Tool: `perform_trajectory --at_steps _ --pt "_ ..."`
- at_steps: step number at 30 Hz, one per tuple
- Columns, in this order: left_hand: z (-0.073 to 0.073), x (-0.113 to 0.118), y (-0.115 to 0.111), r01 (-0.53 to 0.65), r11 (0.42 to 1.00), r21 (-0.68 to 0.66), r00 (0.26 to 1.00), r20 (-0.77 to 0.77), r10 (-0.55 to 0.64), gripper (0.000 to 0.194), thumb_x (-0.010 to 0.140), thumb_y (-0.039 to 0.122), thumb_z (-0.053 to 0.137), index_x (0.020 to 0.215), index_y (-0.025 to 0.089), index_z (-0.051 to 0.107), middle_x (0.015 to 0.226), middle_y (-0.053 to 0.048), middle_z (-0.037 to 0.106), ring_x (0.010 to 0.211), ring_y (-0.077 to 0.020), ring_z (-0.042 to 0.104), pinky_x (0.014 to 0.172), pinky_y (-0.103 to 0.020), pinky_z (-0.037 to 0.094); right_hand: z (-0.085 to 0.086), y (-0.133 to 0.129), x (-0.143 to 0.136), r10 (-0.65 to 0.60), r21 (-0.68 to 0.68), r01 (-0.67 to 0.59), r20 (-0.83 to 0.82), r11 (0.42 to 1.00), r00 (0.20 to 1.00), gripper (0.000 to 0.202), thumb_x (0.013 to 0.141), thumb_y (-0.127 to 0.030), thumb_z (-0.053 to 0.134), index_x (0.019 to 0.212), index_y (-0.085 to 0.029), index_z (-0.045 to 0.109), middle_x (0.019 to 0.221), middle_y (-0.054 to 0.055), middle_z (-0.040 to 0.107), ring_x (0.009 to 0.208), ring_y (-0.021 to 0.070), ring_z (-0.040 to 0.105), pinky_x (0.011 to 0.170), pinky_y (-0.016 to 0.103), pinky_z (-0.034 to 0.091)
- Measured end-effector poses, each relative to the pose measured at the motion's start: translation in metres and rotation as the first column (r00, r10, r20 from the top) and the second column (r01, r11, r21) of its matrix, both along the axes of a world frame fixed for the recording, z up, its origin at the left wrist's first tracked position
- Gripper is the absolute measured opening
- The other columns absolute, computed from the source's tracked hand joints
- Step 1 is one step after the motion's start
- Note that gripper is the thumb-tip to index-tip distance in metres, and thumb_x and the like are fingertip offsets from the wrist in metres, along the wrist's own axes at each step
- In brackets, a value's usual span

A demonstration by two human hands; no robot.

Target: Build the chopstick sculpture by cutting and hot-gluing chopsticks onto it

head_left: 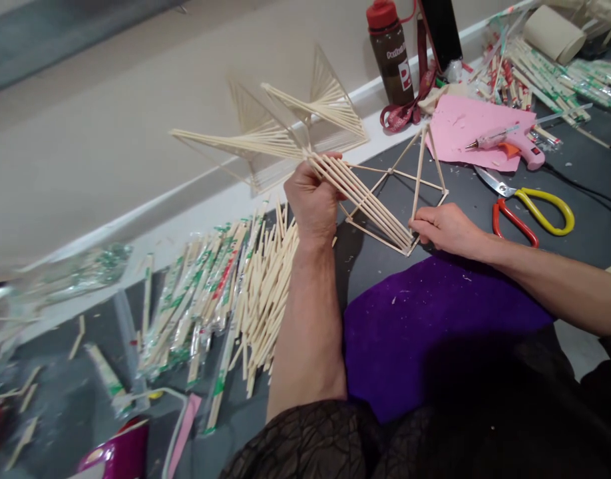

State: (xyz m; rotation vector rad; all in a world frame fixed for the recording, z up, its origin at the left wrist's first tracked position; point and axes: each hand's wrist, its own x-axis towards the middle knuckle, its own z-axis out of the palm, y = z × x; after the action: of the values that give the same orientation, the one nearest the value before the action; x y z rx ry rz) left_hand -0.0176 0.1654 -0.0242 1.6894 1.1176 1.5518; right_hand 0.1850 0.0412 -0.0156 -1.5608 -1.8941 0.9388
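A frame built of wooden chopsticks [370, 197] stands in front of me, with a fan of sticks running down to its near corner. My left hand [313, 199] is closed around the upper end of this fan. At the near right corner, my right hand [448, 229] pinches the frame by a chopstick, its fingertips partly hiding the spot. Behind the left hand, against the wall, are similar fanned chopstick structures [245, 143]. Loose bare chopsticks [270, 293] lie piled just left of my left forearm.
Wrapped chopsticks [196, 293] lie farther left. Right of the frame are a pink glue gun [520, 145] on a pink sheet [450, 126] and scissors [502, 189] with red and yellow handles. A bottle [393, 60] stands by the wall. Purple cloth [400, 332] lies before me.
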Motion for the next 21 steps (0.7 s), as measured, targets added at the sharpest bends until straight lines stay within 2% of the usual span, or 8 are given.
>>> perform_trajectory --at_steps 5,10,14,21 --pt "-0.001 0.001 -0.001 -0.014 1.000 0.021 1.000 -0.021 0.014 0.004 0.083 0.028 0.068 0.084 0.026 0.071 0.072 0.004 0.070 0.053 -0.0080 0.061 0.045 -0.018 0.047 0.001 -0.001 0.004 0.036 -0.003 -0.036 0.063 0.999 0.997 0.028 0.094 -0.022 0.044 0.082 -0.014 0.068 0.068 0.000 0.068 0.055 0.0077 0.053 0.061 0.021 0.037" --pt "-0.003 0.000 0.001 -0.024 1.000 0.003 0.999 -0.031 0.024 0.008 0.083 0.030 0.067 0.087 0.025 0.071 0.070 0.003 0.068 0.055 -0.0091 0.062 0.047 -0.019 0.048 -0.006 -0.004 0.004 0.057 0.036 -0.062 0.114 0.997 0.992 0.022 0.087 -0.025 0.056 0.095 -0.014 0.073 0.075 0.002 0.070 0.067 0.0113 0.060 0.065 0.021 0.039" --pt "-0.005 -0.001 0.003 -0.005 1.000 0.001 1.000 -0.026 0.006 0.009 0.082 0.029 0.067 0.088 0.024 0.071 0.067 0.004 0.065 0.056 -0.0095 0.062 0.052 -0.020 0.050 -0.009 -0.003 0.003 0.079 0.018 -0.082 0.138 0.996 0.987 0.022 0.088 -0.023 0.056 0.095 -0.014 0.074 0.075 0.002 0.071 0.067 0.0115 0.060 0.064 0.021 0.039" --pt "-0.005 -0.002 0.004 -0.007 1.000 0.001 1.000 -0.009 0.007 0.011 0.082 0.032 0.068 0.089 0.024 0.071 0.065 0.004 0.064 0.053 -0.0091 0.060 0.051 -0.021 0.049 -0.004 -0.004 0.003 0.094 -0.015 -0.093 0.114 0.996 0.989 0.025 0.092 -0.020 0.050 0.097 -0.014 0.073 0.073 0.001 0.071 0.064 0.0105 0.060 0.065 0.020 0.040"
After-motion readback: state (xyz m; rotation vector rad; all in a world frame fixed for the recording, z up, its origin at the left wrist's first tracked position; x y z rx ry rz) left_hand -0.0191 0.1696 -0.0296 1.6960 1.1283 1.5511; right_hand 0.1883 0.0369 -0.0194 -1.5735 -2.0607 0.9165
